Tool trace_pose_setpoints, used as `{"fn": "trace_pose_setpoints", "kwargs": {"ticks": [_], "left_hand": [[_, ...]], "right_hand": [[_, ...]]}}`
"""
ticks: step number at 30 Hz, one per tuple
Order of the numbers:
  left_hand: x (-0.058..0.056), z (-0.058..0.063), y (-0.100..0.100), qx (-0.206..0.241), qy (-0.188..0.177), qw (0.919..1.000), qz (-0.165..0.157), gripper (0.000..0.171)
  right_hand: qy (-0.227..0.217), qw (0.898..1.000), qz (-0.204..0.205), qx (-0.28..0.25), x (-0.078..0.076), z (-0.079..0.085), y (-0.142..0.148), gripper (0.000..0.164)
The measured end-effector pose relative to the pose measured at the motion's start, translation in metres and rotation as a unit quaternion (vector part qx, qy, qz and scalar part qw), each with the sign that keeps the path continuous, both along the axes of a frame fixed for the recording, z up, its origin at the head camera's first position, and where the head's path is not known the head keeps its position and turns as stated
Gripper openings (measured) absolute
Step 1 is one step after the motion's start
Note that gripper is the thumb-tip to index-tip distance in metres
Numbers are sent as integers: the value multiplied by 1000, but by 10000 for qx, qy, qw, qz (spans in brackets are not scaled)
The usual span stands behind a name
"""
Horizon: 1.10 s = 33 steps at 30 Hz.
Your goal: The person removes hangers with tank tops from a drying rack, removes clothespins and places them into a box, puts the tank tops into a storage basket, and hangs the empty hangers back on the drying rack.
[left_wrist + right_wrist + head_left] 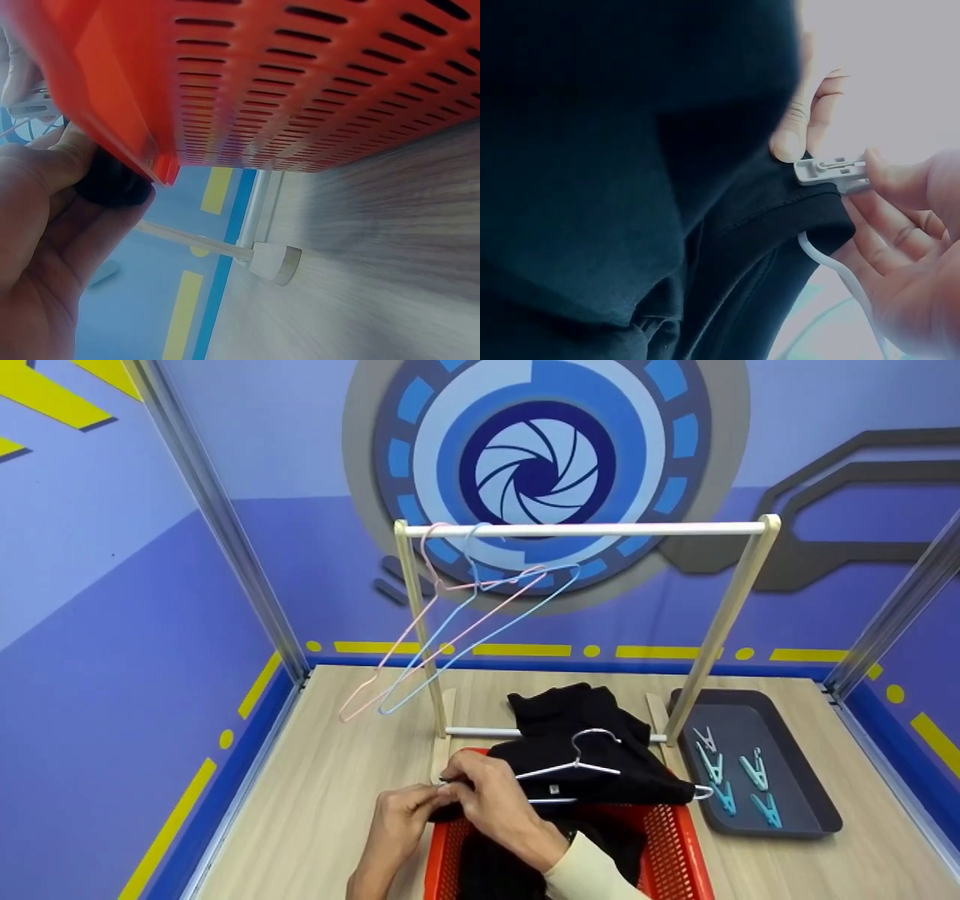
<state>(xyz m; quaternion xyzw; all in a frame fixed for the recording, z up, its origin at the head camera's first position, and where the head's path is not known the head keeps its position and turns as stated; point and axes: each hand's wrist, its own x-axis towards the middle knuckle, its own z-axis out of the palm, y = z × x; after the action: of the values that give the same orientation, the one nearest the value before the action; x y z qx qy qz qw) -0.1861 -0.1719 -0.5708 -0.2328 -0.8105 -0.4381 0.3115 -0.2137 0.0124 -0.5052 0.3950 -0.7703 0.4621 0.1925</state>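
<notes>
A black garment [592, 772] with a small pale label lies over the back of the red basket [686, 847], with a white wire hanger [598, 769] on it. At the garment's left end, my left hand [401, 817] pinches the black edge between thumb and fingers. My right hand [499, 806] meets it there and pinches a pale grey clothespin [829, 171] between thumb and fingers. In the right wrist view the clothespin sits at the garment's folded edge, beside the left thumb [787, 142]. The head view hides the clothespin behind the fingers.
Behind the basket stands a rack with a white rail [622, 529]; a pink hanger [379, 667] and a blue hanger [450, 660] hang at its left end. To the right, a dark grey tray [806, 802] holds several clothespins [754, 771]. More black cloth [495, 859] fills the basket.
</notes>
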Motion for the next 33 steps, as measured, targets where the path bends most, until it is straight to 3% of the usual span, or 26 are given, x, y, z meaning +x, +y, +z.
{"fn": "trace_pose_setpoints", "kwargs": {"ticks": [7,13,24,28,33], "left_hand": [[1,1,0,13,-135,9999,-29,21],[2,2,0,-26,-137,9999,16,15],[1,4,1,-12,-226,9997,47,13],[1,3,1,-17,-189,9998,47,13],[2,2,1,36,-251,9997,-23,12]], "right_hand": [[-209,9994,2,-283,-1,1,2,21],[-721,9960,-48,-531,0,2,4,13],[-1909,9747,-26,-1162,1,9,4,21],[-1882,9758,14,-1110,3,10,5,23],[-1361,9860,-92,-960,6,13,9,24]]}}
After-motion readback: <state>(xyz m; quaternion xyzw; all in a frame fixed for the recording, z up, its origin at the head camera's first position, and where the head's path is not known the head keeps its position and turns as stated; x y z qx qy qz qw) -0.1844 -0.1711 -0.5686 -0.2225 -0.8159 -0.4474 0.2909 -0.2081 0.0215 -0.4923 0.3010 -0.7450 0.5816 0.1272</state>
